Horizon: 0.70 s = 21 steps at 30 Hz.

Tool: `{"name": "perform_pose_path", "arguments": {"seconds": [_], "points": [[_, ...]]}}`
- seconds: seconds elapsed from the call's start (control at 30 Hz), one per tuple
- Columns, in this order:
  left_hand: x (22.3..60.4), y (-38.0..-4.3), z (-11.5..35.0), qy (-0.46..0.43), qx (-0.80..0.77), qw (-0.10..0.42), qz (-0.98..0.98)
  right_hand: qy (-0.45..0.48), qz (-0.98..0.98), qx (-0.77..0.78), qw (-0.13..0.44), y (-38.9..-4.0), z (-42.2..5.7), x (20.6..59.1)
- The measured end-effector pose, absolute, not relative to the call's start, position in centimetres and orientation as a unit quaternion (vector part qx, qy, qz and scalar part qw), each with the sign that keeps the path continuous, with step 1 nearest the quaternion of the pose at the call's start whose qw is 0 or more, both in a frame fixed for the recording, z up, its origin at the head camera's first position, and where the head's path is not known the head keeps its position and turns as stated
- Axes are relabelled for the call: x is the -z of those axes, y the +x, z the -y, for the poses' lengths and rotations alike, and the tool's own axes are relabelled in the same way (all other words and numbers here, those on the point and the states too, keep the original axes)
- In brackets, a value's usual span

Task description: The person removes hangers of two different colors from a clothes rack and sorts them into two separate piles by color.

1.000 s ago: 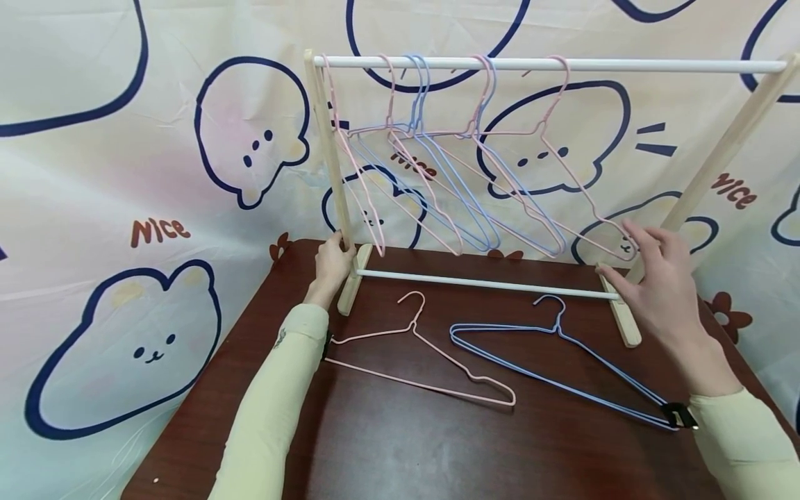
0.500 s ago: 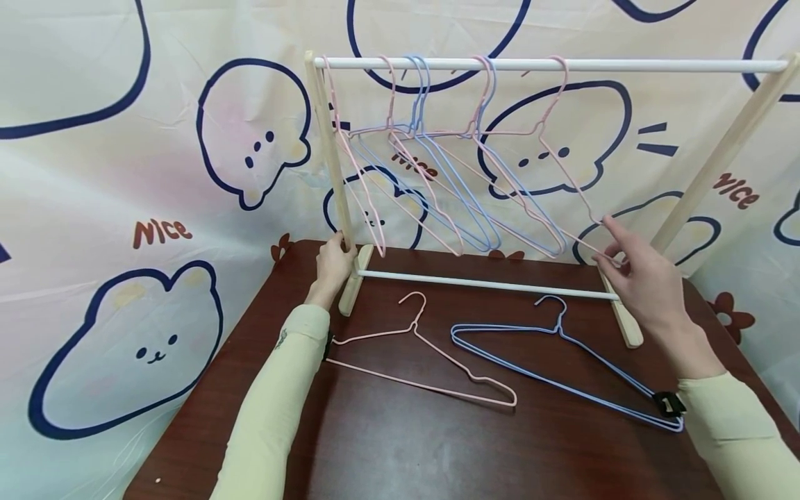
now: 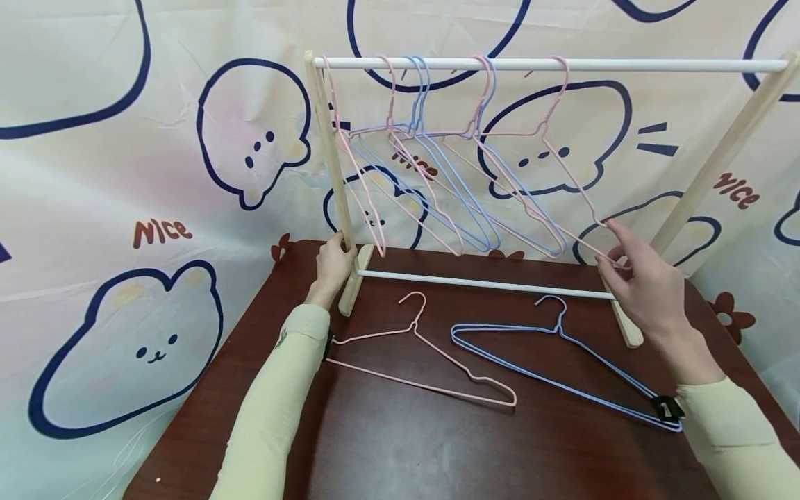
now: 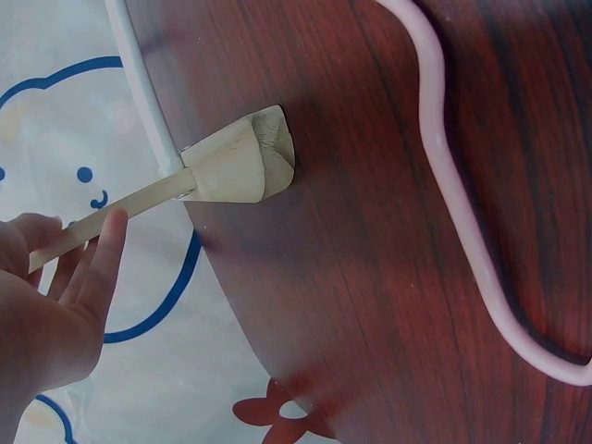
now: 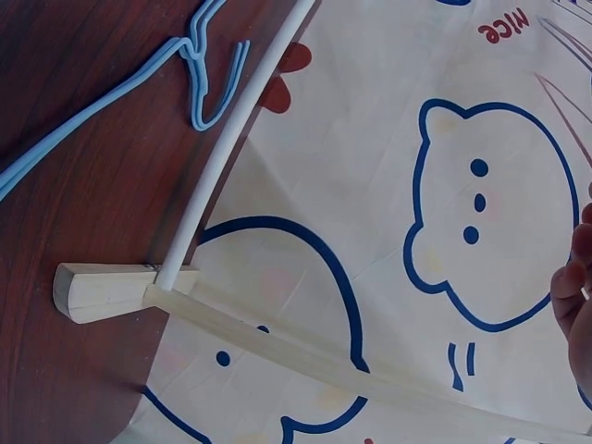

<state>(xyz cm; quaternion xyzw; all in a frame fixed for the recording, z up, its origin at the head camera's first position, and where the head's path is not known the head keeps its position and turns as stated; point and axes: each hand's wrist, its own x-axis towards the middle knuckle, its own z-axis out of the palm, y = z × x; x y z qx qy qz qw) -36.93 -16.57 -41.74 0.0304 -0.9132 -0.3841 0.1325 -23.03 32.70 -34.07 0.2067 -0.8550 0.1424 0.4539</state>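
Observation:
My left hand [image 3: 333, 267] grips the left wooden post [image 3: 329, 149] of a small clothes rack, low down near its foot. In the left wrist view the fingers [image 4: 109, 254] and thumb lie around that post. My right hand [image 3: 650, 288] pinches the lower right corner of the rightmost pink clothes hanger [image 3: 542, 126], which hangs by its hook from the white top rail [image 3: 650, 66]. The fingers cover that corner. Only part of the right hand [image 5: 575, 287] shows at the edge of the right wrist view.
Several pink and blue hangers hang further left on the rail. A pink hanger [image 3: 415, 324] and overlapping blue hangers [image 3: 558, 329] lie on the dark wooden table [image 3: 400, 451]. A white lower bar [image 3: 481, 282] joins the rack's feet. A printed cloth [image 3: 156, 173] stands behind.
My right hand has moved left, its parted fingers closing into a pinch on the pink hanger's corner, which has shifted slightly. The left hand keeps its grip on the post.

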Motion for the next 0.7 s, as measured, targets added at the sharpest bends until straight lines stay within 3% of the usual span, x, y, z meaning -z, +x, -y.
{"name": "perform_pose_path", "arguments": {"seconds": [0.7], "points": [[41.9, -37.0, 16.7, 0.025, 0.39, 0.128, 0.912, 0.184, 0.847, -0.187, 0.462, -21.5, -32.6, 33.9]]}}
